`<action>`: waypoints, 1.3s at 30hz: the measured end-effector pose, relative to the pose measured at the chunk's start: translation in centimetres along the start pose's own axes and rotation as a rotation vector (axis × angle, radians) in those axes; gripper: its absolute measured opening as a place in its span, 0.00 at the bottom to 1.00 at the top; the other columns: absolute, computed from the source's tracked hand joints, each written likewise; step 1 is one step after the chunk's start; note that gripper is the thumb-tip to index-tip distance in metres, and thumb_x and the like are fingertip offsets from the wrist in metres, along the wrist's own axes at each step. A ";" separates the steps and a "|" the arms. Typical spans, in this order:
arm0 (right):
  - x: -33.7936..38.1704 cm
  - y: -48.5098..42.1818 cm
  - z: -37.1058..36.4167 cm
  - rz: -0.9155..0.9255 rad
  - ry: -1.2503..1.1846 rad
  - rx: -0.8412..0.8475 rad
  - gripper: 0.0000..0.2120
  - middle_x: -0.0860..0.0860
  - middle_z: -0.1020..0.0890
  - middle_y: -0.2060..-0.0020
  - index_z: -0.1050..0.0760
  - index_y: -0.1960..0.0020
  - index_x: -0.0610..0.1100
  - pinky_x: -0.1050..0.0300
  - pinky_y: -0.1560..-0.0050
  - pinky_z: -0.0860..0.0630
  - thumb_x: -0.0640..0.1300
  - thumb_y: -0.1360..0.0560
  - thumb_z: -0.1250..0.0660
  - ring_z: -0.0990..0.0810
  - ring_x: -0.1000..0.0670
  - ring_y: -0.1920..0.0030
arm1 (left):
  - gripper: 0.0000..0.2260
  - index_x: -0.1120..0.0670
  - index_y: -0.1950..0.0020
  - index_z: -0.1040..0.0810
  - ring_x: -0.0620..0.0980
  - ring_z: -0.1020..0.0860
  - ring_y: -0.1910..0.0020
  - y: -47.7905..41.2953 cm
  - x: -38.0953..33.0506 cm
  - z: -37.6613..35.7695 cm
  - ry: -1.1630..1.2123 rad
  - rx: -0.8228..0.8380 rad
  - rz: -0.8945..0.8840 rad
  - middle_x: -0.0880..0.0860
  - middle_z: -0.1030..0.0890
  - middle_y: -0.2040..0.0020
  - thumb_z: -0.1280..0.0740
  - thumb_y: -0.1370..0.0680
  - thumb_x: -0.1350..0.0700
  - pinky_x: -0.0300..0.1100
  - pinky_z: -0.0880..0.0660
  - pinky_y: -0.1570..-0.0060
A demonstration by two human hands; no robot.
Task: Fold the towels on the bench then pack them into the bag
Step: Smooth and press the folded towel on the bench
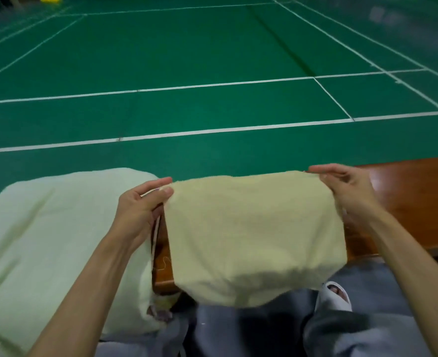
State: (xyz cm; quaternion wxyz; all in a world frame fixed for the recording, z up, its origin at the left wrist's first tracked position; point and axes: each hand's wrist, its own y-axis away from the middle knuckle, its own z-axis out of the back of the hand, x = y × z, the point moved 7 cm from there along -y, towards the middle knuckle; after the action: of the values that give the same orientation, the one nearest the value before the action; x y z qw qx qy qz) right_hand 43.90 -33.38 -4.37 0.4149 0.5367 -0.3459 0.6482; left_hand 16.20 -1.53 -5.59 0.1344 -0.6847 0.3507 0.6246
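Observation:
A pale yellow towel [251, 235] hangs spread in front of me over the brown wooden bench [413, 199]. My left hand [138, 215] pinches its upper left corner between thumb and fingers. My right hand [346, 186] pinches the upper right corner. The towel's lower edge droops past the bench's near edge over my legs. To the left a larger pale green towel [48, 235] lies in a soft heap on the bench. No bag is plainly visible.
A green court floor [212, 60] with white lines stretches beyond the bench. My legs in grey trousers [238, 331] and a white slipper [336, 295] are below the towel. A small patterned cloth piece [161, 307] peeks out under the green towel.

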 end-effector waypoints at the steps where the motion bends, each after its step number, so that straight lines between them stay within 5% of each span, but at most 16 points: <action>1: -0.8 -0.2 0.0 -0.032 -0.010 0.012 0.10 0.47 0.12 0.56 0.15 0.48 0.42 0.51 0.51 0.17 0.32 0.20 0.33 0.15 0.52 0.60 | 0.12 0.59 0.39 0.16 0.53 0.14 0.50 0.0 0.0 0.0 -0.020 0.008 0.009 0.59 0.14 0.46 0.28 0.23 0.64 0.40 0.17 0.54; 4: -1.0 -0.2 0.2 -0.161 -0.222 0.096 0.12 0.41 0.13 0.49 0.17 0.42 0.41 0.55 0.54 0.16 0.35 0.25 0.28 0.14 0.49 0.58 | 0.13 0.57 0.39 0.16 0.56 0.15 0.45 -0.2 0.2 0.5 -0.045 0.036 0.048 0.58 0.14 0.42 0.27 0.23 0.63 0.43 0.16 0.50; 9: 0.1 1.5 0.3 -0.250 -0.387 0.344 0.18 0.43 0.13 0.51 0.20 0.40 0.39 0.60 0.58 0.16 0.35 0.30 0.29 0.14 0.50 0.59 | 0.10 0.57 0.43 0.14 0.53 0.15 0.45 -0.3 0.5 0.9 -0.069 0.014 0.031 0.57 0.15 0.41 0.28 0.22 0.65 0.43 0.17 0.48; 12: -0.5 1.6 1.4 -0.204 -0.296 0.292 0.19 0.42 0.14 0.52 0.18 0.45 0.38 0.59 0.53 0.17 0.38 0.35 0.25 0.15 0.49 0.56 | 0.11 0.49 0.50 0.11 0.53 0.17 0.43 -0.8 1.7 1.3 -0.421 -0.016 -0.015 0.56 0.16 0.38 0.31 0.19 0.63 0.48 0.20 0.43; 14: -0.7 1.4 1.8 -0.110 -0.138 0.220 0.10 0.43 0.14 0.50 0.17 0.46 0.38 0.61 0.50 0.18 0.32 0.27 0.28 0.15 0.51 0.53 | 0.13 0.49 0.51 0.11 0.53 0.18 0.44 -0.8 2.6 0.9 -0.506 0.035 0.068 0.56 0.17 0.38 0.34 0.17 0.61 0.47 0.22 0.46; 19: -0.9 2.1 1.4 -0.020 0.076 0.148 0.10 0.50 0.12 0.53 0.15 0.47 0.42 0.70 0.60 0.22 0.31 0.21 0.33 0.16 0.58 0.55 | 0.14 0.55 0.39 0.16 0.53 0.14 0.47 1.7 2.9 -2.0 -0.242 0.336 0.354 0.54 0.13 0.44 0.29 0.23 0.67 0.44 0.16 0.54; 23: -0.1 2.9 0.7 -0.125 -0.180 0.244 0.13 0.42 0.15 0.55 0.20 0.41 0.36 0.67 0.69 0.22 0.28 0.24 0.33 0.15 0.55 0.63 | 0.16 0.54 0.42 0.15 0.53 0.14 0.50 1.6 2.2 -0.8 -0.554 0.296 0.211 0.53 0.13 0.49 0.26 0.26 0.69 0.41 0.17 0.55; 26: 0.4 3.2 0.8 -0.159 -0.269 0.336 0.20 0.39 0.14 0.50 0.21 0.39 0.36 0.59 0.61 0.16 0.32 0.31 0.29 0.13 0.49 0.57 | 0.11 0.52 0.45 0.15 0.51 0.17 0.55 0.9 1.6 0.5 -0.706 0.208 0.086 0.52 0.16 0.57 0.25 0.25 0.65 0.35 0.21 0.60; 29: 0.1 3.0 1.3 -0.127 -0.173 0.350 0.19 0.38 0.14 0.49 0.21 0.39 0.36 0.58 0.55 0.15 0.29 0.29 0.30 0.13 0.48 0.54 | 0.09 0.51 0.45 0.14 0.52 0.16 0.58 0.5 1.0 0.8 -0.674 0.200 0.013 0.56 0.18 0.65 0.24 0.24 0.60 0.40 0.22 0.54; 33: -0.5 2.9 0.8 0.041 0.168 0.336 0.14 0.47 0.12 0.53 0.17 0.42 0.39 0.61 0.57 0.17 0.27 0.23 0.32 0.15 0.54 0.55 | 0.12 0.55 0.44 0.14 0.50 0.14 0.52 0.3 -0.1 0.5 -0.448 0.183 -0.034 0.56 0.12 0.55 0.24 0.27 0.64 0.39 0.19 0.51; 39: -1.1 2.4 -1.3 0.170 0.174 0.301 0.14 0.55 0.12 0.52 0.16 0.43 0.45 0.68 0.53 0.23 0.30 0.20 0.33 0.17 0.61 0.54 | 0.13 0.54 0.43 0.15 0.44 0.14 0.54 0.6 -1.1 0.2 -0.514 0.181 -0.110 0.52 0.12 0.54 0.25 0.26 0.66 0.30 0.22 0.59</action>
State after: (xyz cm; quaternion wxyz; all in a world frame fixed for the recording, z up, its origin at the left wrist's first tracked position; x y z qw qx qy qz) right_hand 41.23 -33.39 -5.69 0.3018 0.5035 -0.2520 0.7693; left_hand 15.67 -1.54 -4.47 0.3134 -0.5069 0.3218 0.7357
